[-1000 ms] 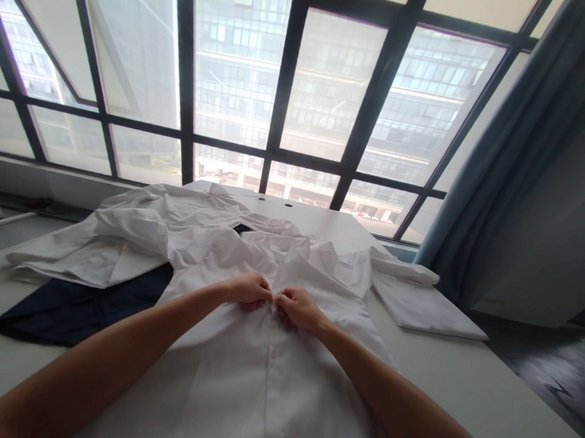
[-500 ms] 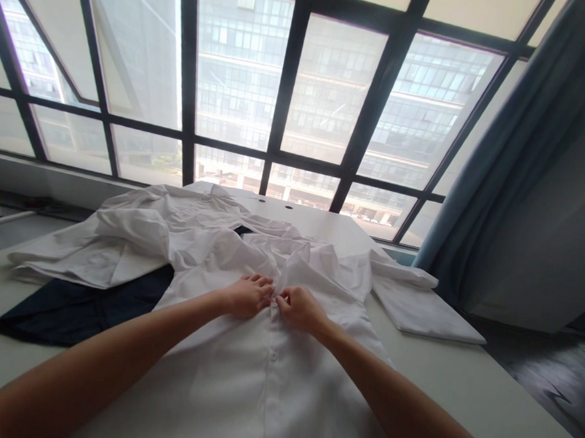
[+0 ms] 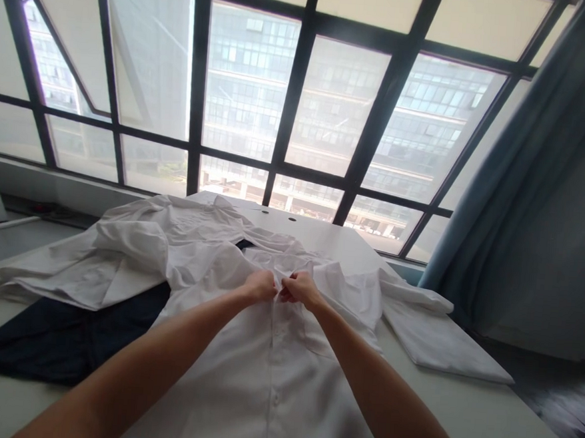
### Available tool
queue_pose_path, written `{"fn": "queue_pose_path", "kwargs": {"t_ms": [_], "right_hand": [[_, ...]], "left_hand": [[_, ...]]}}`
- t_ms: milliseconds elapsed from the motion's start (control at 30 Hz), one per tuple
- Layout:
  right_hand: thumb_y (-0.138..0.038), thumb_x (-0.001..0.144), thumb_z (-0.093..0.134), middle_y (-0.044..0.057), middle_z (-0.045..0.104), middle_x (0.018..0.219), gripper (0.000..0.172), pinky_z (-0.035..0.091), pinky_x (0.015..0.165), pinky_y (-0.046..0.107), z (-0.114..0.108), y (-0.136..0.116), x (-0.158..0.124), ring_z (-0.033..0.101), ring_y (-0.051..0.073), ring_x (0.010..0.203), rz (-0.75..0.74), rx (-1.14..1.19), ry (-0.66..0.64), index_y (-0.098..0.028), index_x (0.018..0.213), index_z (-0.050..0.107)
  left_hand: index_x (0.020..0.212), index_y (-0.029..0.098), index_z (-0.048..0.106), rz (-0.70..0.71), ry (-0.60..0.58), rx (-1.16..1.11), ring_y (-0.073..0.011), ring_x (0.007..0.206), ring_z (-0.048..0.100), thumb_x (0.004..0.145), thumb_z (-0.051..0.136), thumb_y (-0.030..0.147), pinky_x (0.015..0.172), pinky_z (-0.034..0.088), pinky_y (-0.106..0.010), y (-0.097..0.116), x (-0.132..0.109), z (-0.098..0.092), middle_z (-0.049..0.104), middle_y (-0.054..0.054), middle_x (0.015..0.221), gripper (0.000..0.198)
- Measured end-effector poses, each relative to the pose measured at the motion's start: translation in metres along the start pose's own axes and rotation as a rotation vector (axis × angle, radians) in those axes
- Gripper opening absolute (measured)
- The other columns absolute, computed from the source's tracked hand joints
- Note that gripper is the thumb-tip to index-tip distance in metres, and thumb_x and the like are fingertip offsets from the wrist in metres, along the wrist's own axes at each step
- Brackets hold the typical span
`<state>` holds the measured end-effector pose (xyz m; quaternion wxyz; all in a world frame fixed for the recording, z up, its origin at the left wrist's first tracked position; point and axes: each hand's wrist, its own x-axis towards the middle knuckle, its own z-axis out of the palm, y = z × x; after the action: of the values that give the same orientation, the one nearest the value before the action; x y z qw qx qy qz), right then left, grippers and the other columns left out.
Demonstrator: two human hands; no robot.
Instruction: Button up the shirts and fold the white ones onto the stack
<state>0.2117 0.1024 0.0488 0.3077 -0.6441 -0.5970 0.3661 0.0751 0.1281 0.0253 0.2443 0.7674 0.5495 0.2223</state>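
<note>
A white button-up shirt [image 3: 241,375] lies front side up on the table, its button placket running towards me. Near the collar, my left hand [image 3: 262,285] is closed on the placket's left edge. Just beside it, my right hand [image 3: 298,288] pinches the opposite edge, fingers curled. Between the hands the cloth is lifted a little, and the fingertips are partly hidden. Several buttons show along the placket below the hands.
Another crumpled white garment [image 3: 136,235] lies at the left over a dark navy cloth [image 3: 78,341]. A folded white cloth [image 3: 454,344] rests at the right of the white table [image 3: 499,420]. Behind are windows and a blue curtain [image 3: 499,193].
Both hands have moved slightly up the placket towards the collar. My left hand, flatter before, has closed on the cloth, and the fabric between the hands is raised. The camera has tilted slightly.
</note>
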Motion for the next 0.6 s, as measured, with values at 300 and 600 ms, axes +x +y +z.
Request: {"fn": "queue_pose_path", "kwargs": {"t_ms": [300,600], "right_hand": [[-0.009,0.075,0.064,0.003,0.068,0.056,0.013,0.049,0.042,0.018,0.001,0.027,0.004,0.067,0.015,0.051,-0.034,0.222,-0.073,-0.016,0.068,0.056],[-0.013,0.077,0.064,0.004,0.072,0.066,0.004,0.048,0.046,0.016,0.001,0.037,-0.007,0.069,0.014,0.058,-0.125,0.255,-0.074,-0.014,0.073,0.064]], "left_hand": [[0.046,0.018,0.048,-0.11,-0.166,-0.226,-0.0112,0.038,0.036,0.069,0.061,0.023,0.041,0.024,-0.025,-0.009,0.008,-0.001,0.039,0.002,0.038,0.027],[0.058,0.017,0.051,0.146,-0.114,-0.479,-0.0074,0.045,0.027,0.074,0.056,0.047,0.046,0.021,-0.023,-0.022,-0.01,0.005,0.036,0.006,0.048,0.035]]}}
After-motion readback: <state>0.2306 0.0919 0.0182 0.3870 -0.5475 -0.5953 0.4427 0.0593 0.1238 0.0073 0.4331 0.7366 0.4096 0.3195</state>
